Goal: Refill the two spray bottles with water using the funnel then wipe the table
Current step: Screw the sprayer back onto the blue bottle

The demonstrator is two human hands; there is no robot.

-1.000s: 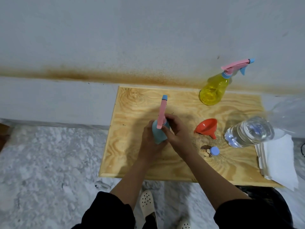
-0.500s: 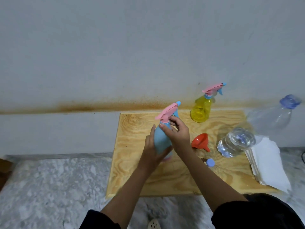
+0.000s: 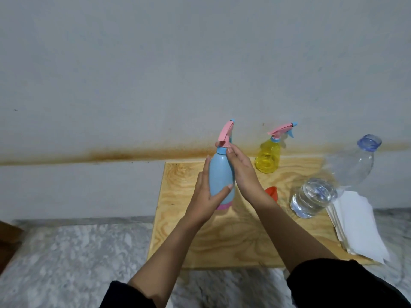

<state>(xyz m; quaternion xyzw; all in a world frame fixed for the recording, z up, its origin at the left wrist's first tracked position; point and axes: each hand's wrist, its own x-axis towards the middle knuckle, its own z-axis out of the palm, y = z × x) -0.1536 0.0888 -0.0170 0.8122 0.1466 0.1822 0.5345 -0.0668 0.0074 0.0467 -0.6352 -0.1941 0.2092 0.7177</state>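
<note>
Spray bottle (image 3: pixel 221 174) was pale blue, pink at trigger and base; left hand (image 3: pixel 203 198) gripped its body, right hand (image 3: pixel 243 174) pinched its neck.

I see a grey wall (image 3: pixel 200 63) crossed by a rusty stain (image 3: pixel 111 155). A plywood table (image 3: pixel 229 241) stands on marbled floor (image 3: pixel 77 252).

The plywood desk (image 3: pixel 222 241) stands against the wall (image 3: pixel 200 74). A yellow spray bottle (image 3: pixel 266 161) stands near its far edge. An orange funnel (image 3: pixel 270 190) lies mid-desk, and a clear water bottle (image 3: pixel 315 196) and stacked white papers (image 3: pixel 360 227) sit along the right edge.
</note>
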